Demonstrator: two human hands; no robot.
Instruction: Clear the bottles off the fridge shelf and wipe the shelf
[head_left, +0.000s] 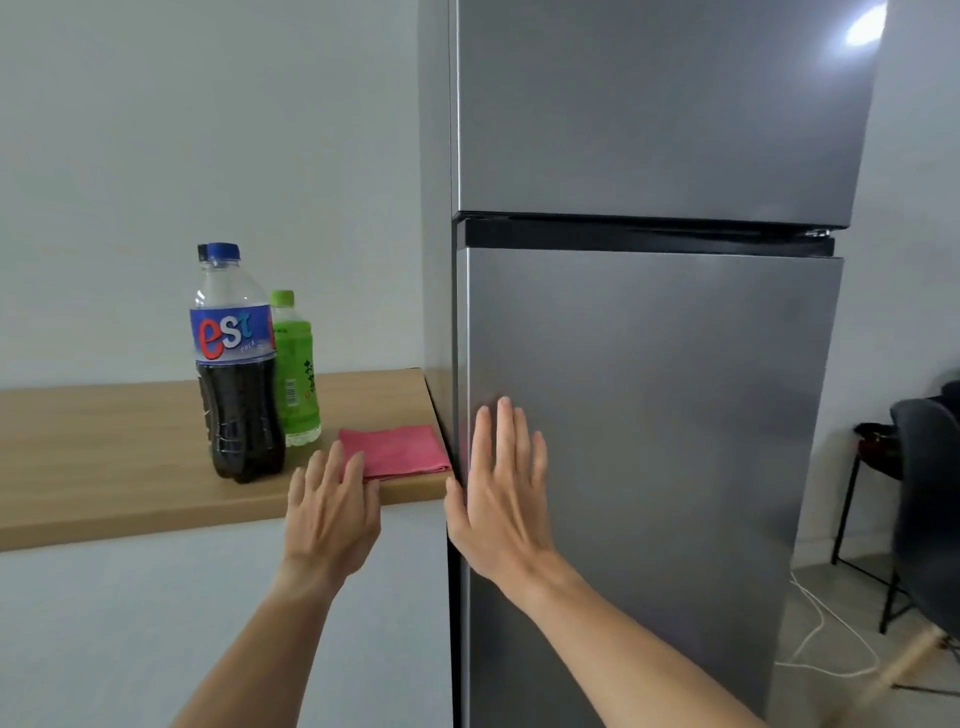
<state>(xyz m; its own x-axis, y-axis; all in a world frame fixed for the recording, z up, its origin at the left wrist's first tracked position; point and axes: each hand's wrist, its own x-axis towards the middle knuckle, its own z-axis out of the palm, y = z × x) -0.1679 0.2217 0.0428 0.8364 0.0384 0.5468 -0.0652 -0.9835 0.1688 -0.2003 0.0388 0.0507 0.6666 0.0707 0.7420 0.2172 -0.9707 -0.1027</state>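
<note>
Right hand: the right hand is lying flat and spread wide against the lower fridge door, palm pressing near the door's left edge, holding nothing.
Left hand: the left hand is hanging open with fingers loosely spread over the table's front edge, fingertips reaching the near corner of the pink cloth; whether they are actually touching it I cannot tell.
Fridge: both grey doors are sitting shut, so the shelf inside is staying out of sight.
Cola bottle: the cola bottle, blue cap and blue label, is standing upright on the table toward its right end, dark drink filling the lower part.
Hidden bottle: a second dark cap is peeking out just behind the cola bottle.
Green bottle: the green bottle is standing upright just beside and behind the cola bottle.
Cloth: it is lying folded flat at the table's right front corner, next to the fridge.
</note>
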